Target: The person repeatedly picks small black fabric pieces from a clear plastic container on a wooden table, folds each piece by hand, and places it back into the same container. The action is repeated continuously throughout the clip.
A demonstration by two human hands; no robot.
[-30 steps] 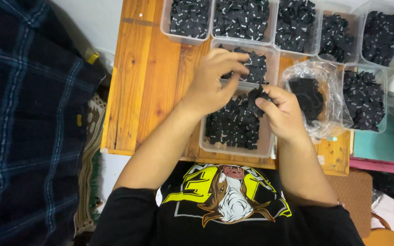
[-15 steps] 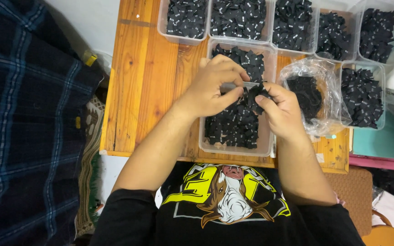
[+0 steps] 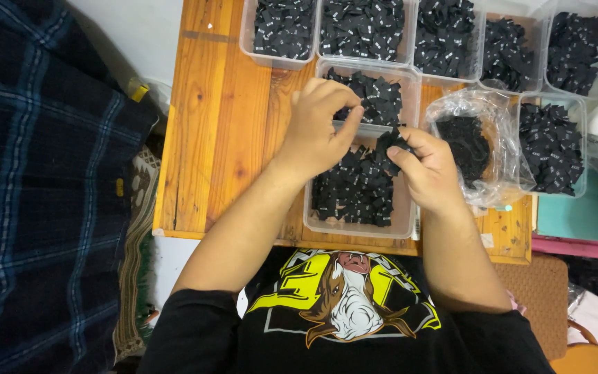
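Note:
My left hand (image 3: 318, 128) hovers over the near clear plastic tray (image 3: 313, 220), its fingers pinched together; whether a small black fabric label is between them I cannot tell. My right hand (image 3: 429, 166) pinches a small bunch of black labels (image 3: 390, 140) just above the same tray. That tray is heaped with small black fabric labels (image 3: 358, 190) bearing white marks. A second tray of labels (image 3: 381, 93) lies directly behind it, partly hidden by my left hand. The two hands are a few centimetres apart.
Several more clear trays of black labels (image 3: 361, 28) line the far edge of the wooden table (image 3: 223, 125). A clear plastic bag of black labels (image 3: 468, 145) lies right of my right hand. Dark plaid cloth (image 3: 43, 194) covers the left. A teal box (image 3: 576, 215) sits at right.
My left hand has lifted and shifted slightly toward the far tray, its fingers pinching. The right hand stays in place holding its bunch of labels.

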